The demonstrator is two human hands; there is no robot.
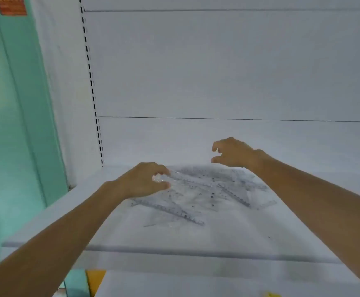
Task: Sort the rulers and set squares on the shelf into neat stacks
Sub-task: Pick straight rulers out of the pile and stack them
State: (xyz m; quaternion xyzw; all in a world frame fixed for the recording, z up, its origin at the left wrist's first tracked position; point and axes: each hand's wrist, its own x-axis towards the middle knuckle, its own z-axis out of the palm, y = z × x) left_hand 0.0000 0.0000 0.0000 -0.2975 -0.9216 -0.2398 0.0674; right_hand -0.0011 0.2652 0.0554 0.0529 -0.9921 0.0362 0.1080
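A jumbled pile of clear plastic rulers and set squares [204, 194] lies on the white shelf [196, 234], crossing one another at many angles. My left hand [144, 181] is at the pile's left end, thumb and fingers pinched on the tip of one clear ruler [187, 179]. My right hand [232, 153] hovers above the pile's far right side, fingers curled and apart, holding nothing. One long ruler [174, 213] lies diagonally at the near side of the pile.
The shelf's white back panel [217, 71] rises behind the pile, with a slotted upright [92, 86] at its left. A teal wall [14, 125] stands to the left. Below the shelf's front edge show yellow [95, 279] and teal items.
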